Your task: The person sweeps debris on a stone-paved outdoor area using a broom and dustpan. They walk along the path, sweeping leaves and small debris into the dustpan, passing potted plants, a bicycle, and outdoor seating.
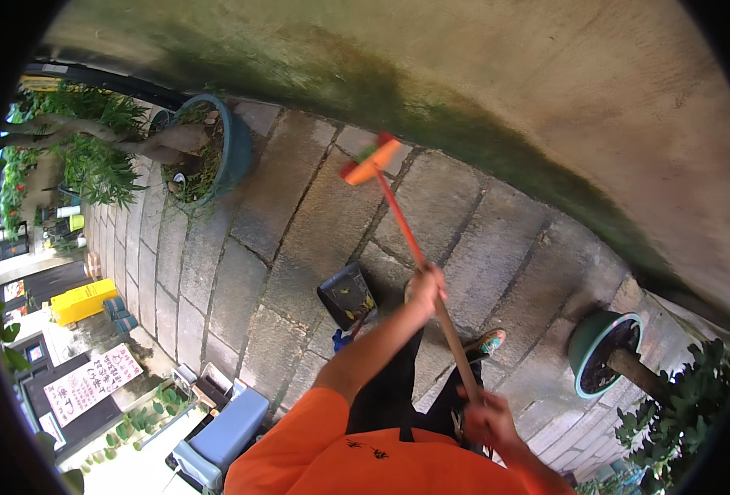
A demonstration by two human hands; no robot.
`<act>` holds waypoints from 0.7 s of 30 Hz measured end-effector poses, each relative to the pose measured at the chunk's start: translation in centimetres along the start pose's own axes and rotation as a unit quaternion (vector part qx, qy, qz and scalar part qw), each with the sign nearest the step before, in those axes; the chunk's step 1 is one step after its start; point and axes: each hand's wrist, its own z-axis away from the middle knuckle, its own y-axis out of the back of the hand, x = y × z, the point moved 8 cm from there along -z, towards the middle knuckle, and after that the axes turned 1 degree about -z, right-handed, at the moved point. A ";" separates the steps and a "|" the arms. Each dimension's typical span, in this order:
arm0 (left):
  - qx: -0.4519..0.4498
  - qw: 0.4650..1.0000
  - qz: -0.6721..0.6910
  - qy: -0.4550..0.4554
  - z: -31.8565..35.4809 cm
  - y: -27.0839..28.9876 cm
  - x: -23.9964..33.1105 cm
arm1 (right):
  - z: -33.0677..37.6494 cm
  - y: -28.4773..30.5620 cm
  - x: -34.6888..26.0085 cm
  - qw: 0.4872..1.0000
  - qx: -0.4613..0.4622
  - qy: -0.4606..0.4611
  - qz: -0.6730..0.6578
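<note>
A broom [454, 342] slants across the middle, with both of my hands wrapped round its stick. My left hand [428, 287] grips it about halfway, where the red part meets the wooden-looking part. Lower down, near my body, my right hand [487, 419] is closed round the upper end. The broom's orange head [371, 163], blurred, with red and green bristles, is over the paving close to the foot of the wall. A black dustpan [344, 295] with a few yellowish leaves lies on the stones left of my left forearm.
A mossy wall [546, 99] runs along the far side. Large potted plants stand in a blue-green pot [235, 148] at left and a green pot [588, 355] at right. A blue bin [229, 429] is at lower left, a yellow box [83, 302] farther off. Stone slabs [315, 214] pave the ground.
</note>
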 end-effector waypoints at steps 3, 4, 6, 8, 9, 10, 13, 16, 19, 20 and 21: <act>-0.020 0.983 0.097 0.157 11.7 -7.3 -9.6 | 11.4 1.6 -2.2 0.909 0.080 0.062 0.403; -0.045 0.975 0.108 0.188 14.7 -8.8 -10.9 | 14.0 4.7 1.0 0.986 0.161 -0.054 0.000; -0.057 0.969 0.131 0.201 17.1 -8.8 -11.1 | 15.1 6.7 1.1 0.988 0.133 -0.052 0.062; 0.015 0.981 0.103 0.161 16.7 -6.3 -7.9 | 14.7 8.4 1.5 0.979 0.076 -0.057 0.183; 0.045 0.995 0.038 0.082 14.3 -3.5 -5.2 | 11.0 8.7 1.8 0.981 0.024 -0.059 0.186; 0.046 0.996 0.051 0.050 11.6 -1.0 -3.1 | 6.6 8.4 2.2 0.984 -0.041 -0.014 0.174; 0.058 0.998 0.033 -0.012 5.1 1.3 1.8 | -4.0 5.0 0.1 0.989 -0.095 -0.006 0.109; 0.088 0.996 0.003 -0.015 2.1 3.7 3.3 | -3.6 0.0 -1.3 0.986 -0.155 -0.047 -0.042; 0.166 0.981 -0.100 0.009 3.6 2.9 -6.6 | -1.3 6.5 2.3 0.995 -0.086 -0.017 -0.051; 0.176 0.968 -0.173 0.049 6.7 -1.4 -10.2 | 1.5 10.0 2.4 0.999 0.004 0.007 -0.043; 0.129 0.981 -0.112 0.094 8.5 -2.6 -16.2 | 5.7 11.6 3.7 0.999 0.046 0.002 -0.016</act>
